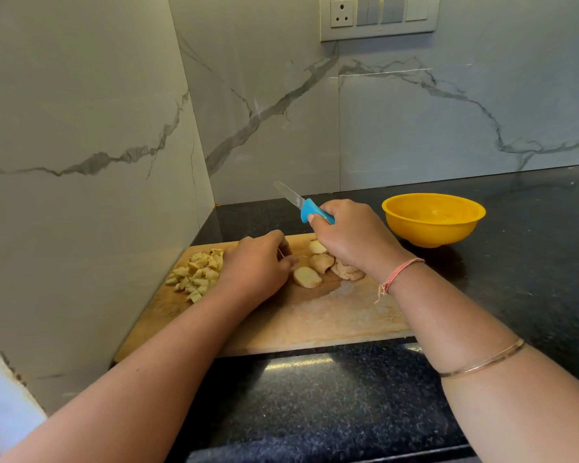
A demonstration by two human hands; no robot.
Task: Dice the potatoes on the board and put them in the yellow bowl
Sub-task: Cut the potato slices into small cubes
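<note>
A wooden board [298, 322] lies on the dark counter [315, 396], in a corner of gray marble walls. Picture the board as a clock, with 12 far from the person. At 9 o'clock sits a pile of little potato cubes [198, 272]. Near the middle, a bit toward 12, lie a few thick potato slices [307, 277], touching or just beside each other. The left hand [254, 265] rests palm down between the pile and the slices. Its fingers are bent and close together, with the tips by the nearest slice, and I cannot tell if they pinch anything. The right hand [355, 238] is up above the slices, with its fingers wrapped tight around the blue handle of a knife [301, 203]. The blade is off the board and points toward 11 o'clock. A pink thread [398, 272] and a thin bangle [482, 360] are on the right arm. The yellow bowl [433, 218] stands on the counter at 2 o'clock, near the board but not touching it.
</note>
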